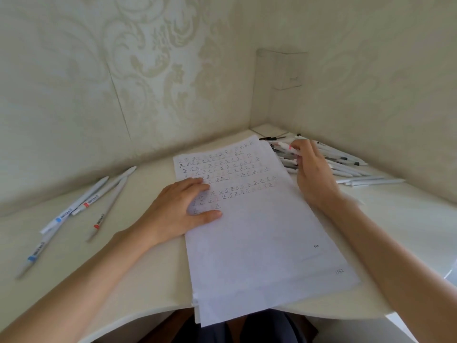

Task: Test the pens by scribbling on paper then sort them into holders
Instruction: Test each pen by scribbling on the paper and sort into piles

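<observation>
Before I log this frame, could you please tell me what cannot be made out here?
Head view: no holders in frame; their place is unknown.
Right hand in the pen pile: its own fingers hide whether it pinches a pen.
Left hand covers some marks on the paper.
Print on the left pens: too small and blurred.

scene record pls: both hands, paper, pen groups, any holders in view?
left hand: flat, fingers straight, pressing on the paper
right hand: reaching into the pen pile, fingertips pinching the pink-banded pen
paper: sheet on the desk, upper half filled with rows of test marks, lower half mostly blank
pen pile: many white pens heaped in the far right corner
pink-banded pen: at the pile's near left edge
loose pens: several on the left, blue and red bands
desk: white, set in a wall corner
holders: none clearly visible
</observation>
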{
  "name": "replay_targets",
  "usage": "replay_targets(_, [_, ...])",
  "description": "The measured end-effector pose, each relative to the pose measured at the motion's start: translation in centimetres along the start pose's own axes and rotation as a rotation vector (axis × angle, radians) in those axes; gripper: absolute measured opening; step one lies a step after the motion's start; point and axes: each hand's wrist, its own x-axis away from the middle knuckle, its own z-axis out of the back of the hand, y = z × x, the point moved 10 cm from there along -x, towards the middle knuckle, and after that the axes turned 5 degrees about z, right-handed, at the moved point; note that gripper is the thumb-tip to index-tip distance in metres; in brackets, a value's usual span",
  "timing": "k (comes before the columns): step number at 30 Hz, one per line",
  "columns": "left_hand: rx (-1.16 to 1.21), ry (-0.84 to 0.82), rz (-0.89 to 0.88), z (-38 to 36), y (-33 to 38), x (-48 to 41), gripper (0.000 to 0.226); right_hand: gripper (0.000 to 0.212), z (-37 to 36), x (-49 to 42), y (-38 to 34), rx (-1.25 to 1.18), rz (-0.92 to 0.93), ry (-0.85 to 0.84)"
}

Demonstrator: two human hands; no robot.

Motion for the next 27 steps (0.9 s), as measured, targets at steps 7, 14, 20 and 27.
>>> replay_targets(7, [-0.012, -0.029, 0.007, 1.4, 0.5, 0.8, 0.126, 0.054, -2.6, -0.7, -10.2, 0.040, 0.206, -0.029])
replay_targets(14, [-0.077, -0.070, 0.003, 0.0, 0.0, 0.8, 0.131, 0.032, -4.7, 1.3, -12.3, 0.019, 0.347, 0.012])
replay_targets(20, [-0.099, -0.064, -0.010, -0.2, -0.1, 0.8, 0.121, 0.042, -3.9, 1.4, -13.0, -0.029, 0.389, 0.033])
replay_targets(27, [-0.109, -0.054, -0.005, 0.2, 0.2, 1.1, 0.122, 0.026, 1.0, 0.5, -12.0, -0.317, 0.316, 0.278])
